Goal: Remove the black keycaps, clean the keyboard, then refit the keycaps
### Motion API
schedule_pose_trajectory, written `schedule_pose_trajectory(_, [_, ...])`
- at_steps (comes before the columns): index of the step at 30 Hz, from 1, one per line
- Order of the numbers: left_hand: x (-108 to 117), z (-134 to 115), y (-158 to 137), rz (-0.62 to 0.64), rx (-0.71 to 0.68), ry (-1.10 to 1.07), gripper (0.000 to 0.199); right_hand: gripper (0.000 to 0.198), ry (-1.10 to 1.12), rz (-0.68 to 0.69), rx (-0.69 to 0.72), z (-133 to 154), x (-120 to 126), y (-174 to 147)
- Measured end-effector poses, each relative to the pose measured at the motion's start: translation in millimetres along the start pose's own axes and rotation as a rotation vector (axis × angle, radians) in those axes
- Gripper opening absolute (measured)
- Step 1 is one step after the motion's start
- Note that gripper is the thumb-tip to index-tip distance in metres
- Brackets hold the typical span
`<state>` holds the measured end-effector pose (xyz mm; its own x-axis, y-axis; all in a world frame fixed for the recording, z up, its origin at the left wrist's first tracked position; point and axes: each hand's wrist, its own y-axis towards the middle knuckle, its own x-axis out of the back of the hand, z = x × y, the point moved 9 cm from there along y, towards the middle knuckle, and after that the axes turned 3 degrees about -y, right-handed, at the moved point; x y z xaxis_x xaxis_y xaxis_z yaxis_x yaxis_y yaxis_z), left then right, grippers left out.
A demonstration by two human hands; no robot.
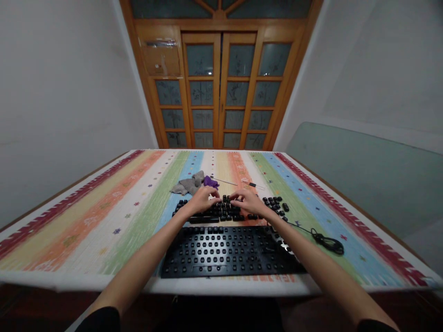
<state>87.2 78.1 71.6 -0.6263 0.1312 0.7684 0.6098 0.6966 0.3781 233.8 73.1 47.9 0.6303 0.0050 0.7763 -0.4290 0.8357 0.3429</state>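
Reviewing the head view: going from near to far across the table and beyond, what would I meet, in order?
Black keyboard with most keys bare of caps → loose black keycaps → purple cloth → wooden doors with glass panes.

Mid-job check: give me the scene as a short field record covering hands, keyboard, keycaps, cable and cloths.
left hand: at the loose keycaps; grip unclear
right hand: at the same keycaps, beside the left; grip unclear
keyboard: near table edge, most keys uncapped
loose keycaps: spread beyond the keyboard
cable: coiled, right of the keyboard
cloths: gray cloth and purple cloth, beyond the left hand
surface: striped tablecloth
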Motion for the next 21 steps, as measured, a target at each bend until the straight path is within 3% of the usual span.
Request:
schedule_pose_trajectory(3, [-14.8, -29.7, -25.5, 0.056, -0.102, -0.077, 0.009, 0.017, 0.080, 0.054, 0.005, 13.6, -2.6, -30.1])
schedule_pose_trajectory(6, [-31.4, -44.4, -45.4, 0.100, -0.111, -0.131, 0.010, 0.017, 0.126, 0.130, 0.001, 25.3, -12.9, -51.7])
schedule_pose_trajectory(14, [-53.4, -49.1, -58.4, 0.129, -0.083, -0.122, 0.006, 0.012, 0.050, 0.120, 0.051, 33.0, -25.1, -69.1])
schedule_pose_trajectory(21, [-61.6, -52.6, -60.1, 0.101, -0.150, -0.042, 0.005, 0.012, -0.052, 0.045, 0.245, 52.5, -23.6, -77.3])
